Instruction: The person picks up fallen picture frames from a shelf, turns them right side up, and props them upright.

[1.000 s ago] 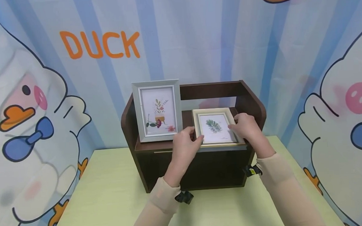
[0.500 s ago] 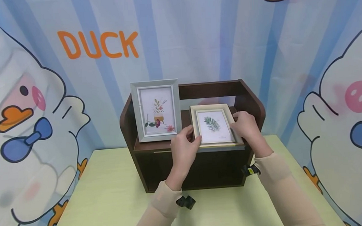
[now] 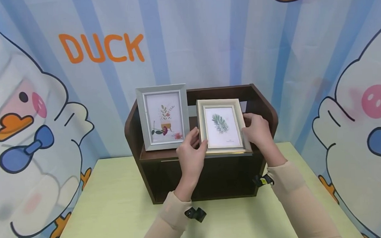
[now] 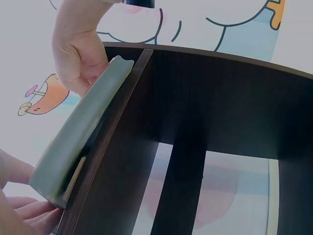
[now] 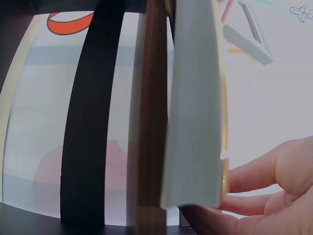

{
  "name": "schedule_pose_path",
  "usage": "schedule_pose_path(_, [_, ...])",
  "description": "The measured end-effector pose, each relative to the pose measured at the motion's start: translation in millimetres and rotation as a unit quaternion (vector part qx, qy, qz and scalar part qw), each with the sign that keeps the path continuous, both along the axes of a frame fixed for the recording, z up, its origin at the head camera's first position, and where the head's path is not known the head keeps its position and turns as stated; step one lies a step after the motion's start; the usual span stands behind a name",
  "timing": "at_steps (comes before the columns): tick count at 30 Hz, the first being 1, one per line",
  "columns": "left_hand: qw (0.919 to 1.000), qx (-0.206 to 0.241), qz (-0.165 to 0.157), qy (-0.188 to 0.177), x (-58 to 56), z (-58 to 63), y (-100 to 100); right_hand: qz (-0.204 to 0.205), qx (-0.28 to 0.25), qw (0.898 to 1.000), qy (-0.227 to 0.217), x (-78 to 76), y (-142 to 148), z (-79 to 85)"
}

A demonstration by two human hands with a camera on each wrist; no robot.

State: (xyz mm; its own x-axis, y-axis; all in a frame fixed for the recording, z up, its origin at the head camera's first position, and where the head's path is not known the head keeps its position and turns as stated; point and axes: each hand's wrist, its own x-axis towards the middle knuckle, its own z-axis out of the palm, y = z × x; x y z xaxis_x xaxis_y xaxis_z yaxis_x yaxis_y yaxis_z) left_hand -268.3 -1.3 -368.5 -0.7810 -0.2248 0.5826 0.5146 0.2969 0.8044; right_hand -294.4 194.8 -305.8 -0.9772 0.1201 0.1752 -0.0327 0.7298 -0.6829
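A cream picture frame with a green leaf print leans back on the top shelf of a dark brown rack. My left hand grips its left edge near the lower corner, thumb in front. On the opposite edge, my right hand pinches the frame between thumb and fingers. The left wrist view shows the frame's pale bottom edge tilted just over the shelf board's front edge. Seen from the right wrist, fingers hold the corner of that frame.
A grey-blue picture frame with a flower print stands upright on the shelf's left side, close to my left hand. Below lies the rack's dark lower compartment. The rack stands on a light green table before a duck-patterned curtain.
The cream frame has been tilted up from lying nearly flat to a steeper lean, its top edge rising. Both hands have kept their hold and shifted slightly.
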Motion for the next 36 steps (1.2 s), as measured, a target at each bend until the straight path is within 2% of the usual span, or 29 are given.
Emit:
schedule_pose_path(5, [0.9996,0.016,-0.006,0.024,-3.1,1.7,-1.2,-0.008,-0.026,1.0,0.013,-0.1,-0.4,2.6])
schedule_pose_path(12, [0.9987,0.033,-0.027,0.027,-4.9,4.4,-2.9,-0.022,-0.036,0.998,0.035,1.7,-0.5,7.0])
schedule_pose_path(19, [0.9992,0.019,-0.007,0.034,-8.3,9.0,-3.9,-0.025,-0.068,0.996,0.054,3.6,-3.0,11.7])
schedule_pose_path(26, [0.999,0.001,0.015,0.043,-9.9,14.3,-3.5,-0.021,-0.101,0.991,0.084,2.1,-4.3,9.2])
schedule_pose_path(36, [0.9978,0.001,0.016,0.065,-16.2,19.0,-4.9,-0.01,-0.148,0.979,0.142,2.5,-5.3,5.2])
